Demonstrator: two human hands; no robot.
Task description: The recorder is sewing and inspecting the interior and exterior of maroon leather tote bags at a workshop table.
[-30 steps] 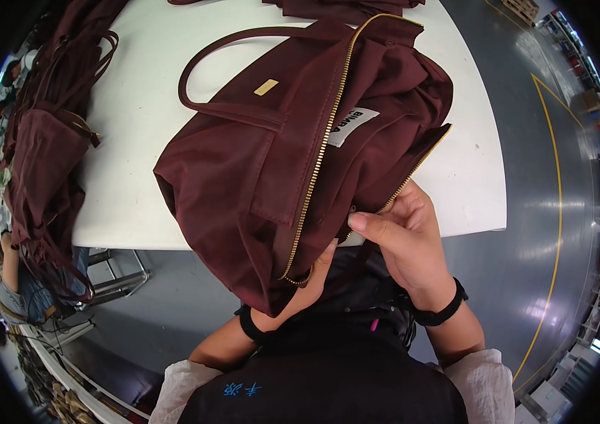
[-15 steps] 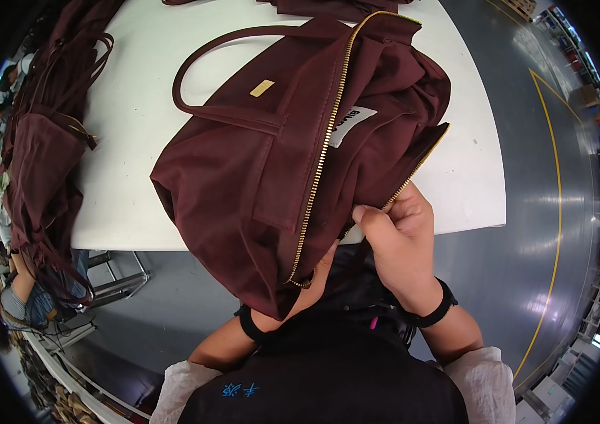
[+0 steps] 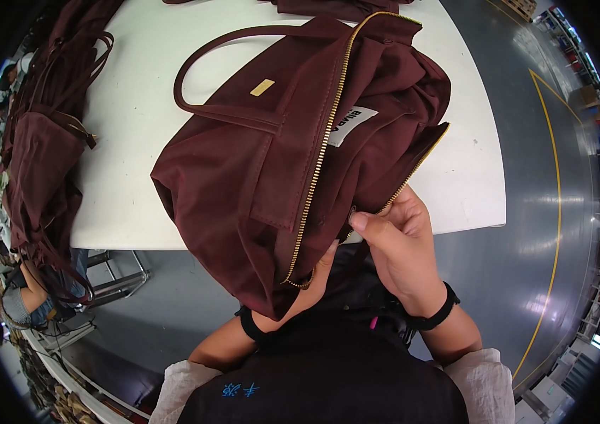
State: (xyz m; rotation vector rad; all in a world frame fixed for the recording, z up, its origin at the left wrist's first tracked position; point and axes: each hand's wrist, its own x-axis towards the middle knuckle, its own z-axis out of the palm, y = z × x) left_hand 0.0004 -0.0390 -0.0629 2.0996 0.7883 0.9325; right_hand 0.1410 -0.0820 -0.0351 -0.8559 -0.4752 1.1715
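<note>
A dark maroon fabric handbag (image 3: 222,159) lies tilted over the table's near edge. Its mouth gapes open between two rows of gold zipper teeth (image 3: 320,161), and a white label (image 3: 351,125) shows on the lining. My right hand (image 3: 402,240) pinches the bag's near zipper edge between thumb and bent fingers. A tiny dark bit at its thumb tip is too small to name. Below the bag's near end, my left hand (image 3: 308,293) grips it from underneath; the thumb shows against the fabric and the other fingers are hidden. A looped handle (image 3: 185,67) spreads across the table.
The white table (image 3: 471,169) has a rounded right side. More maroon bags (image 3: 45,155) are heaped along its left edge, and maroon fabric (image 3: 335,7) lies at the far edge. Beyond the heap sits another person (image 3: 28,293). A yellow line (image 3: 558,212) runs along the grey floor at right.
My right thumb has slid slightly down and toward me along the zipper edge. The lining has shifted, baring more of the label. My left hand stays nearly still.
</note>
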